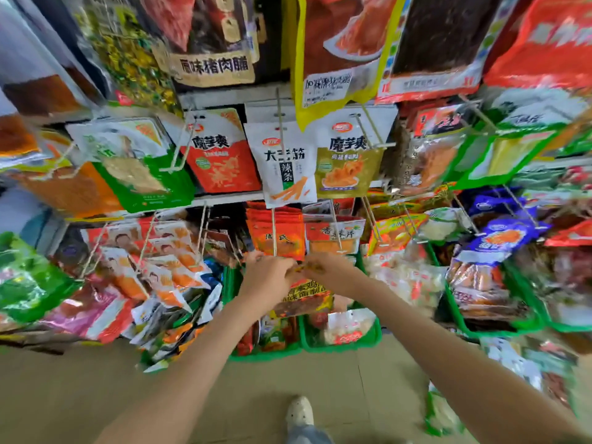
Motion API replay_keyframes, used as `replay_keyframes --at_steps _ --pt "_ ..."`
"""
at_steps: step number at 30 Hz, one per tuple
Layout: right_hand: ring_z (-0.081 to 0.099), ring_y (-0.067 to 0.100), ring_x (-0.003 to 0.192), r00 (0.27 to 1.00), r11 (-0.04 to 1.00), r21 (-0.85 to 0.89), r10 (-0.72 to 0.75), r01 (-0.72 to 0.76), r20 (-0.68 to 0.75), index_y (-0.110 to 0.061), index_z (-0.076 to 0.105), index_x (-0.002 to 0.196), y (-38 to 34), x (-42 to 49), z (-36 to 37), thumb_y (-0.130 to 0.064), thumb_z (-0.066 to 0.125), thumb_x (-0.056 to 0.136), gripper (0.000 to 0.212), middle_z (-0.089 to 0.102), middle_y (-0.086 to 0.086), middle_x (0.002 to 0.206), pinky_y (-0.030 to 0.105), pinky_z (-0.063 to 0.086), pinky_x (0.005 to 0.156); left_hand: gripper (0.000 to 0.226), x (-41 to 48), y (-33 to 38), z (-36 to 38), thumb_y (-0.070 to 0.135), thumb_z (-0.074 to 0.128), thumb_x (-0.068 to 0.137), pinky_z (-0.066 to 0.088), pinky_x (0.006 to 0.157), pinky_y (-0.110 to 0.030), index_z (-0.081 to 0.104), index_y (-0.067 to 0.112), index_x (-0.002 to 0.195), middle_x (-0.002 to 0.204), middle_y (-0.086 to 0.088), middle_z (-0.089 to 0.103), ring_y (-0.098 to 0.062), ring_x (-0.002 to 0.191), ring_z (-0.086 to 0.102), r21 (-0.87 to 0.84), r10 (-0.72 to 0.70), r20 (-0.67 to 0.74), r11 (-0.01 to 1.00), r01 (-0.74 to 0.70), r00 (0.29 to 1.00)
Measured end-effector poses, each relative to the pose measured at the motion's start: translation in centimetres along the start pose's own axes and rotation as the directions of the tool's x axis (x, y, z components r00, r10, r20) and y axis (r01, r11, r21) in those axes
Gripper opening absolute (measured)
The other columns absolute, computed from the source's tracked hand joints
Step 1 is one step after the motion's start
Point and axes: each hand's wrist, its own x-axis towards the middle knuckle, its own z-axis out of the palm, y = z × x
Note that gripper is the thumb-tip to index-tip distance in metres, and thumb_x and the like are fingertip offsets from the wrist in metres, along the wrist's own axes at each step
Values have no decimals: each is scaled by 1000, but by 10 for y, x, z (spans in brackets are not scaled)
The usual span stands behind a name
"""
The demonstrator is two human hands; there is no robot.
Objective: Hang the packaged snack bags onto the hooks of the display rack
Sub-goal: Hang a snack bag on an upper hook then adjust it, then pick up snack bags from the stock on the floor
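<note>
Where the bag (301, 301) is: it hangs between the left hand (267, 275) and the right hand (331, 267), in front of the lower row of the rack (224, 199). It is just below the tip of a hook (274, 233) that carries orange packs (288, 238).
Bag: dark red and orange with some yellow and printed characters. Its top edge is at the fingers and is blurred. The lower part hangs free above a green basket (339, 346).
Left hand: it grips the top left corner of the bag with curled fingers, and the back of the hand faces the camera.
Right hand: it pinches the top edge of the bag from the right side. The fingertips are blurred.
Hands together: they are very close above the bag; whether they touch, I cannot tell.
Hook and left hand: the tip is just above the knuckles; whether it touches them, I cannot tell.
Arms: both bare forearms reach forward from the lower corners and come together at the bag.
Floor (96, 389): beige, with one light shoe (299, 411) between the arms.
</note>
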Motion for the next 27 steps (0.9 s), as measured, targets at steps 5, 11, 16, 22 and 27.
replay_keyframes --at_steps 5,11,16,22,27 --pt "47 13 64 985 993 23 122 -120 -121 -36 45 77 31 -18 -21 -23 42 98 25 47 -12 68 26 35 55 24 38 30 13 40 48 95 24 98 -34 66 27 104 67 8 61 -16 79 57 -40 132 26 991 -131 991" --pt "48 20 74 960 975 94 214 -200 -178 -12 51 90 76 -47 -46 -15 40 98 14 55 6 82 27 33 57 23 65 86 37 34 48 96 30 88 -34 62 28 114 84 4 68 -21 85 59 -60 212 33 976 -210 977" --pt "49 18 73 949 951 212 265 -227 -173 -5 57 104 135 -67 -66 -17 48 94 18 60 16 93 17 34 52 19 82 137 61 33 54 94 44 61 -29 67 21 101 78 1 67 -18 65 58 -123 267 19 957 -263 964" --pt "54 20 94 799 821 522 467 -233 -379 -17 62 107 268 -111 -122 -25 51 94 18 61 3 100 33 39 85 24 108 212 99 35 54 91 46 61 -29 65 17 79 75 -1 65 -21 74 62 -24 284 22 959 -283 959" --pt "46 17 77 715 853 404 506 -332 -482 -13 50 116 368 -95 -184 8 42 87 36 52 5 94 26 33 68 5 142 266 122 18 74 71 43 58 -28 73 22 73 64 1 67 -23 61 65 88 374 -58 925 -369 926"
